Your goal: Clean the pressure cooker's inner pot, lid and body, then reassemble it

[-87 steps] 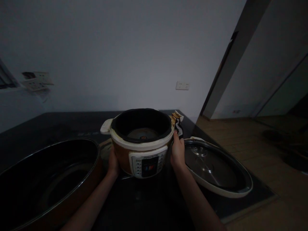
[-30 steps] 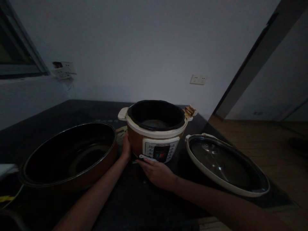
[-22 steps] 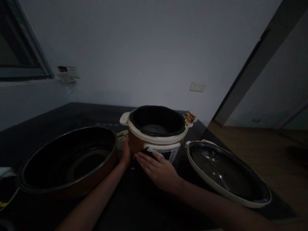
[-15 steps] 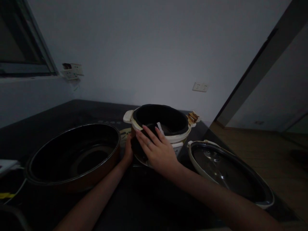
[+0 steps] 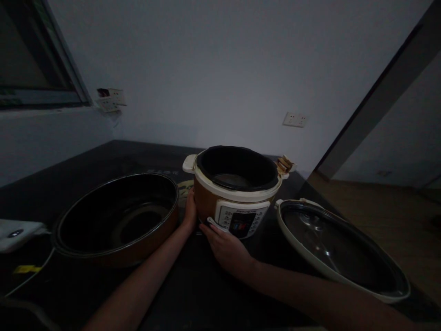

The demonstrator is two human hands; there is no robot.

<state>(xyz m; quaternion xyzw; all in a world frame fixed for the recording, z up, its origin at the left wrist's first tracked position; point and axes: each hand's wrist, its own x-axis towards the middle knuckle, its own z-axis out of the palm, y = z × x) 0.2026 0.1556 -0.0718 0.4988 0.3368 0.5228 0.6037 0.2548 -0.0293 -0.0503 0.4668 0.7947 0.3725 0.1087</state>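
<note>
An electric pressure cooker [image 5: 206,197] stands upright on the dark counter, its body brown with a white rim and a front control panel [image 5: 243,219]. Its dark inner pot [image 5: 237,168] is in view from above. Against the cooker's left side lies my left hand [image 5: 190,209], fingers stretched along the wall and partly hidden. A thin white cloth or tissue [image 5: 217,225] is in my right hand [image 5: 227,248], pressed on the lower front beside the panel. Off to the right, the cooker's lid [image 5: 330,243] lies separate, with pale edging.
A large dark round pan [image 5: 113,220] sits close by my left forearm. Beyond it are a white device [image 5: 20,234] and a cable with a yellow tag [image 5: 27,269]. A wall [image 5: 193,82] with sockets [image 5: 295,119] rises behind the counter [image 5: 193,294].
My right hand has moved down from the cooker's upper front rim to its lower front, taking the white cloth along. The control panel now shows. My left hand stays on the side.
</note>
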